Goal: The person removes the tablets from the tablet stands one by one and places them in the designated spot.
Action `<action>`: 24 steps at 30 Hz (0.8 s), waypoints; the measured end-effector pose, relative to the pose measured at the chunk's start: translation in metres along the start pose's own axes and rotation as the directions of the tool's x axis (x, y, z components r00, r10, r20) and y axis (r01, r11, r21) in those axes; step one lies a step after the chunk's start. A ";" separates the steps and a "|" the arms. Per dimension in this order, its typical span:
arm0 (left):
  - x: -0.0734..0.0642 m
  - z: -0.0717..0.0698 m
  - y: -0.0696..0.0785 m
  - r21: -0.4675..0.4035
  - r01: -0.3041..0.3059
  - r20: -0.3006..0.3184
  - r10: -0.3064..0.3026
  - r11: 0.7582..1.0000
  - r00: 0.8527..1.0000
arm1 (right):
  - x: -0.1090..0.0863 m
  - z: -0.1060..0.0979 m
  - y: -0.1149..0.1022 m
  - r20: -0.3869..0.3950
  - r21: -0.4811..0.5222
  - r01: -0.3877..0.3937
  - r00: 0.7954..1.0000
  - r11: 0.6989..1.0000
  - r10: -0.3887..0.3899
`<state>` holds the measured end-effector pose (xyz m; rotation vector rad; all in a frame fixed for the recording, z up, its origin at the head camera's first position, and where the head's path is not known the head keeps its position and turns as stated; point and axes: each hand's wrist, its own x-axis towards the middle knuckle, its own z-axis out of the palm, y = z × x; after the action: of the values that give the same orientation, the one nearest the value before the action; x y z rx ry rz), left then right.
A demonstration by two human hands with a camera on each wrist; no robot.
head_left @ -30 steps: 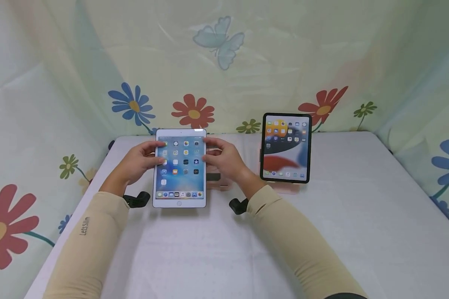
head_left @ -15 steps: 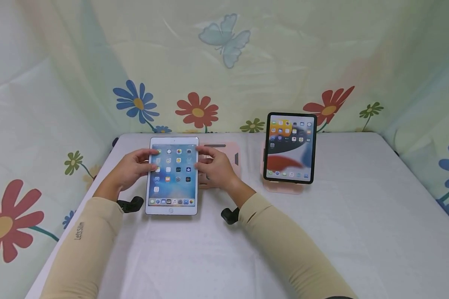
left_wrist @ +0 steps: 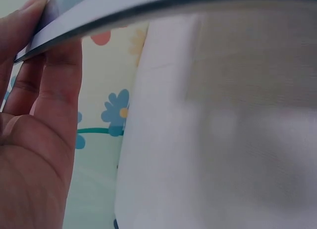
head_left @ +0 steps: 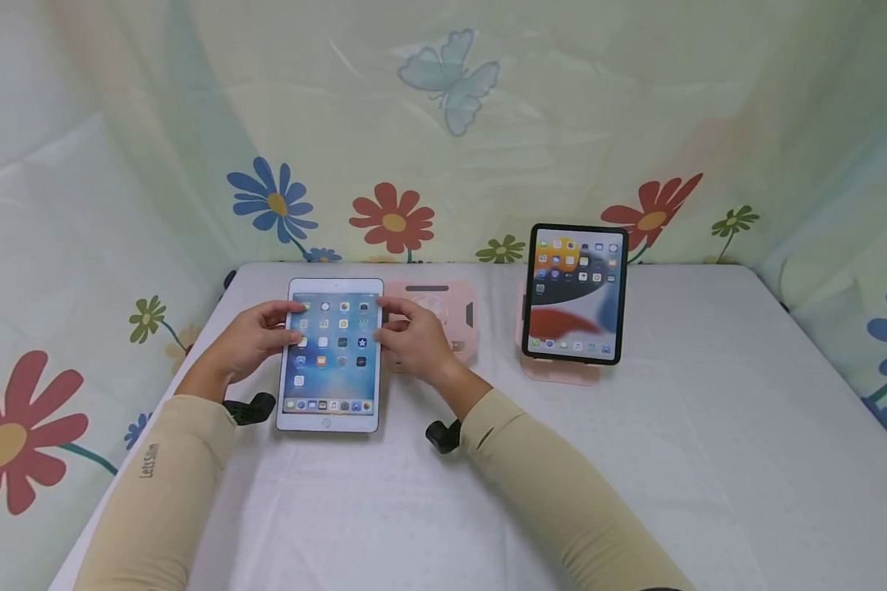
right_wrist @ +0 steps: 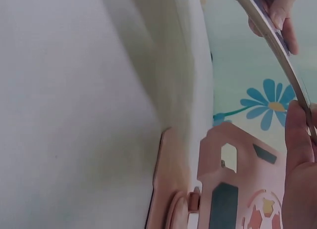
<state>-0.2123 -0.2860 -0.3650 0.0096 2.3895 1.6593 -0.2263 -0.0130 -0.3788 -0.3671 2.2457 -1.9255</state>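
A white tablet [head_left: 330, 353] with a lit home screen is held upright, tilted back slightly, between both hands. My left hand [head_left: 250, 343] pinches its left edge, thumb on the front and fingers behind, as the left wrist view shows. My right hand [head_left: 417, 338] pinches the right edge near the upper half. In the right wrist view the thin side of the tablet [right_wrist: 275, 36] is seen raised above the cloth. Just behind and right of it stands a pink tablet stand [head_left: 454, 316], partly covered by the tablet and my right hand.
A second tablet [head_left: 576, 294] with a black frame leans on another pink stand [head_left: 560, 372] to the right. White cloth [head_left: 673, 460] covers the table. A flowered curtain [head_left: 325, 98] hangs behind and at both sides.
Both hands have brought the white tablet left and a little nearer to me, and more of the pink stand behind it shows. The black-framed tablet stays on its stand.
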 end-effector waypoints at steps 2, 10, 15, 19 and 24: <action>-0.001 -0.001 -0.001 -0.003 0.001 0.000 -0.001 1.000 1.000 | 0.000 0.002 0.001 -0.004 -0.009 -0.009 1.000 1.000 0.009; -0.002 -0.007 -0.008 -0.010 0.002 0.001 -0.002 1.000 1.000 | 0.000 0.013 0.006 -0.004 0.014 0.000 1.000 1.000 0.000; -0.003 -0.008 -0.012 -0.022 0.014 0.002 -0.014 1.000 1.000 | -0.001 0.018 0.009 -0.009 0.025 -0.004 1.000 1.000 0.005; -0.002 -0.010 -0.016 -0.015 0.019 0.000 -0.019 1.000 1.000 | -0.002 0.021 0.010 -0.004 0.034 -0.015 1.000 0.999 0.015; -0.002 -0.013 -0.019 -0.010 0.028 0.009 -0.028 1.000 1.000 | -0.003 0.025 0.011 0.001 0.041 -0.044 0.999 0.998 0.044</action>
<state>-0.2109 -0.3048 -0.3777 -0.0184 2.3637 1.6557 -0.2173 -0.0342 -0.3934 -0.3089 2.1915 -1.9462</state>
